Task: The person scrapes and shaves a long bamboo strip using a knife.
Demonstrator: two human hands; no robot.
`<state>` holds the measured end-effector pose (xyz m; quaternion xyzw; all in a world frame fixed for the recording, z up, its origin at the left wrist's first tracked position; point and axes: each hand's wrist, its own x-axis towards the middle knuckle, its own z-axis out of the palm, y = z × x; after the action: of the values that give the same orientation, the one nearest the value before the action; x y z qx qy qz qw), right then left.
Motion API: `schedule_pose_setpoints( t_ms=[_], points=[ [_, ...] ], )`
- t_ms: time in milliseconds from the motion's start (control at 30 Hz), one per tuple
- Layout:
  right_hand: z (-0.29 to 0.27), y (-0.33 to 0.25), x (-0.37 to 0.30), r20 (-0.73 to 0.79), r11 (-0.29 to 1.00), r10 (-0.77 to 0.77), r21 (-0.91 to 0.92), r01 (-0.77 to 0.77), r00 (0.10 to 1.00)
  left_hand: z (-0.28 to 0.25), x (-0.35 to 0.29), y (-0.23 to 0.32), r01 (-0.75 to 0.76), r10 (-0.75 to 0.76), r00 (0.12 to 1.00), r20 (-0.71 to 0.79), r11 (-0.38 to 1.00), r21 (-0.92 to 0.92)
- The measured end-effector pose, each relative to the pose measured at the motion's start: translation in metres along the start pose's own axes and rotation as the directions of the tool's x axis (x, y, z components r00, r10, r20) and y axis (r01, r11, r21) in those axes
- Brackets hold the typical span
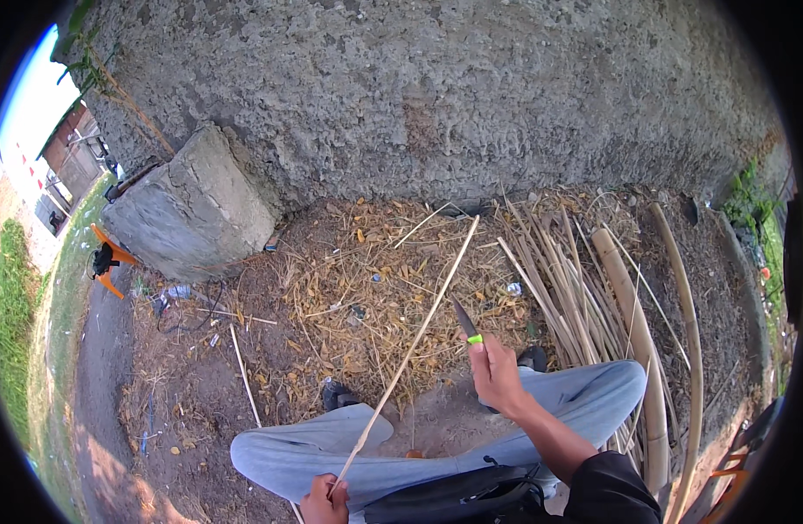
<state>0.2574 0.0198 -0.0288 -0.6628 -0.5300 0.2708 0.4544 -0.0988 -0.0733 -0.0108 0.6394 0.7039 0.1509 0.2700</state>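
My left hand (324, 501), low in the view, is closed around the lower part of a long thin bamboo strip (412, 347). The strip slants up and to the right past my knees, its far end in front of the wall. A knife (465, 321) with a dark blade and a bright green part at the handle is gripped in my right hand (496, 375). The blade points up and to the left, a little to the right of the strip and apart from it. Most of the handle is hidden by my fingers.
A bundle of split bamboo strips (563, 297) lies to the right, beside a thick bamboo pole (633, 336) and a curved one (686, 341). Behind rises a rough grey wall (436, 96). A concrete block (196, 210) stands at the left, near an orange-and-black object (111, 260). Dry leaves and shavings cover the ground.
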Motion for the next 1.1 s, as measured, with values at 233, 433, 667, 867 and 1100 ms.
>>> schedule_pose_setpoints(
  t_ms=[233, 433, 667, 867, 1100],
  points=[
    [0.02, -0.009, -0.032, 0.084, 0.952, -0.26, -0.147, 0.27, 0.962, 0.02, 0.019, 0.022, -0.022, 0.031, 0.998, 0.051, 0.985, -0.169],
    [0.038, 0.021, -0.041, 0.118, 0.895, -0.438, -0.038, 0.445, 0.891, 0.025, 0.031, 0.041, 0.028, 0.002, 0.993, 0.12, 0.968, -0.248],
    [0.046, 0.015, -0.043, 0.15, 0.959, -0.284, 0.031, 0.283, 0.947, 0.051, 0.045, 0.021, 0.038, 0.022, 0.993, 0.113, 0.863, -0.503],
    [0.05, 0.015, -0.042, 0.136, 0.926, -0.371, -0.015, 0.376, 0.919, 0.056, 0.055, 0.031, 0.035, 0.05, 0.991, 0.12, 0.785, -0.619],
    [0.051, 0.013, -0.04, 0.092, 0.922, -0.384, -0.015, 0.387, 0.919, 0.053, 0.056, 0.035, 0.057, 0.049, 0.988, 0.144, 0.76, -0.648]
  ],
)
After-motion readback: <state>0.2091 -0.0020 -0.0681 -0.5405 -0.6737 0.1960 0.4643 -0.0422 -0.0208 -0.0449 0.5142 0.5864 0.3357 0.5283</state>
